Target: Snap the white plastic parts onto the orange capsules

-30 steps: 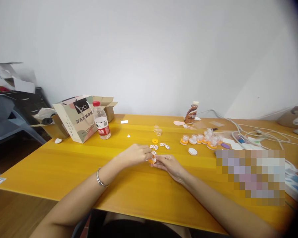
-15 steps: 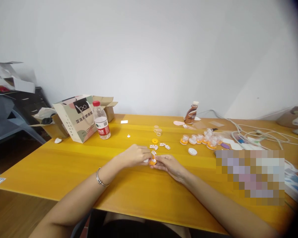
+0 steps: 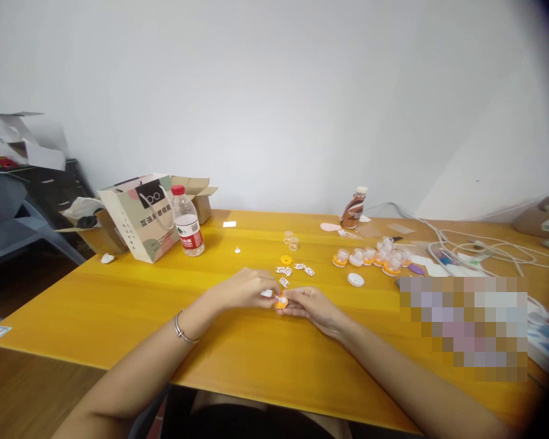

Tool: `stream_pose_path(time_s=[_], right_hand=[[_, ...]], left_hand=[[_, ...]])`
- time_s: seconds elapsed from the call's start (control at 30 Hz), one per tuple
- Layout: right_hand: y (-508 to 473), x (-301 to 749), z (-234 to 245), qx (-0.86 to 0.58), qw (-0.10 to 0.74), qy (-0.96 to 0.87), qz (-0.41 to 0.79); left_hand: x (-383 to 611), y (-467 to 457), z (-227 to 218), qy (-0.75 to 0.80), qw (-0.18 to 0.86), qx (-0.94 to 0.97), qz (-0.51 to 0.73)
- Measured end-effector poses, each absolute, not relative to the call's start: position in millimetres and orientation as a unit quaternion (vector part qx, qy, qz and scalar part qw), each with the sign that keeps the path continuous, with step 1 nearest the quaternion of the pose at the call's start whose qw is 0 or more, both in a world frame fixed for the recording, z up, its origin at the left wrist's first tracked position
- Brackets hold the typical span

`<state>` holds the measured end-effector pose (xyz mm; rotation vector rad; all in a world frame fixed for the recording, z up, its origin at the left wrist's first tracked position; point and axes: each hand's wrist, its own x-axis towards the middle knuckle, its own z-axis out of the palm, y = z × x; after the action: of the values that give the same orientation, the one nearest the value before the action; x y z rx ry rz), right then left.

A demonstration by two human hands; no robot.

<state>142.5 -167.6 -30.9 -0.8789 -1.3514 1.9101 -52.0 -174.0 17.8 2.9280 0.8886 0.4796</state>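
Observation:
My right hand (image 3: pixel 310 308) is closed on the edge of a small orange disc (image 3: pixel 281 303) with a white centre. From the other side my left hand (image 3: pixel 251 288) has its fingers bent in at the disc, with a small white piece (image 3: pixel 267 293) in them. The fingers partly cover both parts. Just beyond the hands lie several white cut-out pieces (image 3: pixel 284 282), an orange disc (image 3: pixel 286 260) and clear plastic cups (image 3: pixel 293 244). A round white disc (image 3: pixel 355 280) lies to the right of my right hand.
A group of orange-based parts with clear tops (image 3: pixel 391 263) stands at the right, near white cables (image 3: pixel 466 239). Along the back are a brown drink bottle (image 3: pixel 354 208) and a pink piece (image 3: pixel 330 227). A water bottle (image 3: pixel 188 228) and paper bag (image 3: pixel 139 222) stand at the left.
My left fingers have shifted slightly at the orange disc, and more of its white centre shows. My right hand keeps its hold in nearly the same place.

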Motion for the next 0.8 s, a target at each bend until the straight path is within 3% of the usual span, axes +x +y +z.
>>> stream_pose_path(time_s=[0.17, 0.6, 0.8], right_hand=[[-167.9, 145.7, -27.2, -0.322, 0.318, -0.514, 0.728], [-166.0, 147.2, -22.3, -0.335, 0.358, -0.488, 0.722], [-162.9, 148.3, -21.5, -0.349, 0.369, -0.469, 0.723]], left_hand=[[-52.8, -172.5, 18.4, 0.273, 0.057, 0.945, 0.172], [-55.1, -178.9, 21.7, 0.246, -0.144, 0.952, 0.108], [-54.7, -180.9, 25.6, 0.281, -0.072, 0.950, 0.115]])
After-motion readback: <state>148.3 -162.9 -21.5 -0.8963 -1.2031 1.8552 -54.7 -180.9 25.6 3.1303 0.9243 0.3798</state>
